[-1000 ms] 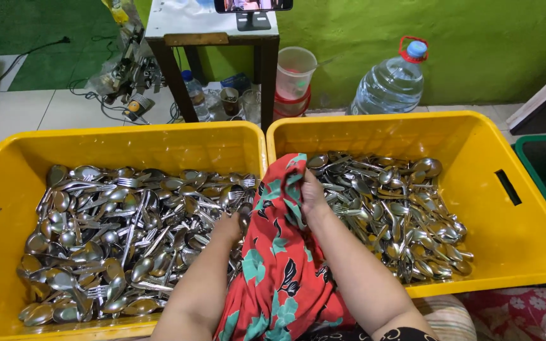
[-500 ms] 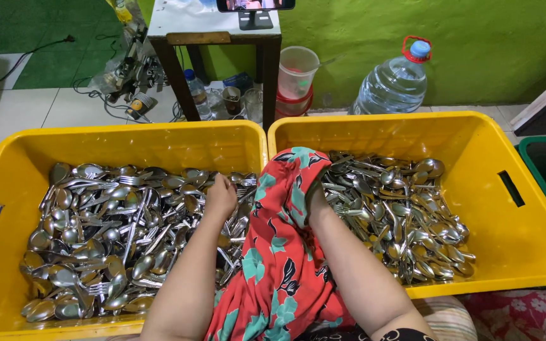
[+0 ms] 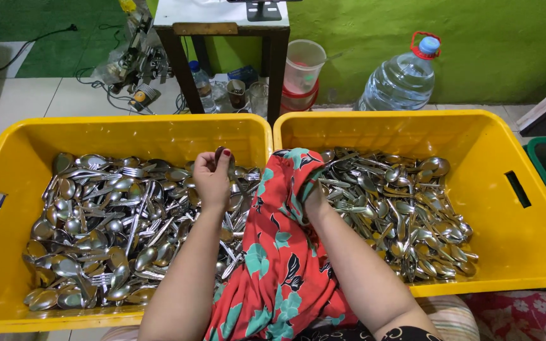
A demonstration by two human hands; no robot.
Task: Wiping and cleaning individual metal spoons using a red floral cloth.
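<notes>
Left hand (image 3: pixel 212 178) is raised over the left yellow crate (image 3: pixel 7 189), fingers pinched shut on one spoon (image 3: pixel 220 152); only its tip shows above the fingertips. Right hand (image 3: pixel 314 201) is mostly hidden under the red floral cloth (image 3: pixel 279 252), which drapes over it at the divide between the crates. Cannot tell whether that hand is closed on the cloth or just lying under it.

Left crate is packed with a tangled pile of cutlery (image 3: pixel 115 227), spoons and forks mixed. Right yellow crate (image 3: pixel 526 240) holds a second cutlery heap (image 3: pixel 393 215), touching the cloth's edge, with bare floor at its far right.

Step in hand, by my reading: a single piece picked out of the left pile, lifted clear, not yet at the cloth. The work looks like wiping pieces one at a time, with much of it left given the full left crate.

Next move likely calls for bringing the spoon across to the cloth-covered hand and keeping a firm pinch so the slick metal does not slip back.

Behind: dark wooden table (image 3: pixel 222 38), big water bottle (image 3: pixel 402 76), plastic cup (image 3: pixel 303 63), green wall (image 3: pixel 488 44).
</notes>
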